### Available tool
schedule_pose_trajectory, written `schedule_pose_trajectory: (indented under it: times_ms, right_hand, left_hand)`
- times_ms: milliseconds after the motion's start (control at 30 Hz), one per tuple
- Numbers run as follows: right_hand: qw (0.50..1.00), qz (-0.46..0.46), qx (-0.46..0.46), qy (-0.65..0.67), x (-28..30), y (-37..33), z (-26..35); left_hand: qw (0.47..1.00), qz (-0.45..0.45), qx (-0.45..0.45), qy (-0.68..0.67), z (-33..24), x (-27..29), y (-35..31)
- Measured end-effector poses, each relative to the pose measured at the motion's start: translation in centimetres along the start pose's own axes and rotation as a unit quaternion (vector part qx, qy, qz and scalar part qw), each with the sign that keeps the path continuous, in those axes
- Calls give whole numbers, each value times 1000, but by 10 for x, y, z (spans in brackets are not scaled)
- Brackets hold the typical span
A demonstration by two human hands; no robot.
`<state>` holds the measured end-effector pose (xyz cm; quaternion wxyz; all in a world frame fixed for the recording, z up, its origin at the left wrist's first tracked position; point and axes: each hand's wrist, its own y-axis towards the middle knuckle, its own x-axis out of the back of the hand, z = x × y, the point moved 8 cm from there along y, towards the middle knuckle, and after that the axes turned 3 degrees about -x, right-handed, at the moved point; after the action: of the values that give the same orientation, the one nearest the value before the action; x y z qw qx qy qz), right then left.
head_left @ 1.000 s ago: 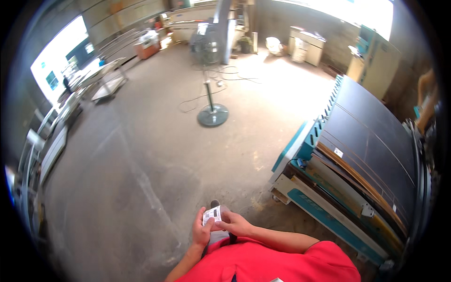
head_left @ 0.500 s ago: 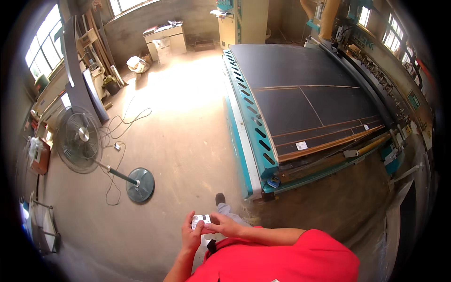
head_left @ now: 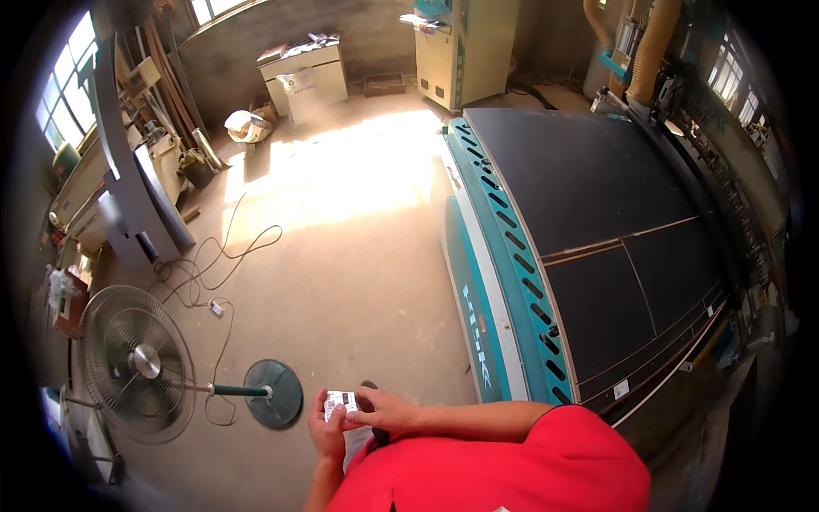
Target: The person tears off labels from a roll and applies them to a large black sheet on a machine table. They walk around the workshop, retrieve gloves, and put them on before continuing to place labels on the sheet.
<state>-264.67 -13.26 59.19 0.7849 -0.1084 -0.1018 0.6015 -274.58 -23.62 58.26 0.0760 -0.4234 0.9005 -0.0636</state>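
A small white printed label or stack of labels [head_left: 340,399], with dark print on its face, is held in front of my body. My left hand [head_left: 328,428] grips its left side, thumb on the face. From the right, my right hand [head_left: 386,411] pinches its other edge with thumb and fingers. Whether it is one piece or several cannot be made out. Similar white labels [head_left: 621,389] lie on the dark cut panel [head_left: 593,307] on the machine bed to my right.
A teal-sided cutting machine [head_left: 503,282] stands at the right. To my left is a standing fan [head_left: 145,363] with a round base [head_left: 275,394], and a loose cable [head_left: 223,256] trails on the floor. Farther off are a cabinet [head_left: 309,78] and a white sack [head_left: 247,126].
The view has moved: the machine now sits farther right and the fan lower in the picture. Both hands still hold the label and appear slightly farther left.
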Motion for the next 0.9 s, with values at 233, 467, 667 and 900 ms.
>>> schedule_pose_trajectory:
  times_ms: [233,467,667,900]
  right_hand:
    - [987,-109,-55,106,135,168,-43]
    - [945,-265,-72,176,285,240,9]
    - [914,-292,-44,277,401,324,-4]
    - [895,-313,-103,300,552,427,-64]
  left_hand:
    - [986,155,63,25,24,-78,241]
    - [927,359,71,86,-23,-206,428]
    - [892,419,58,158,-15,-295,568]
    - [931,244,229,147,30,-340,709]
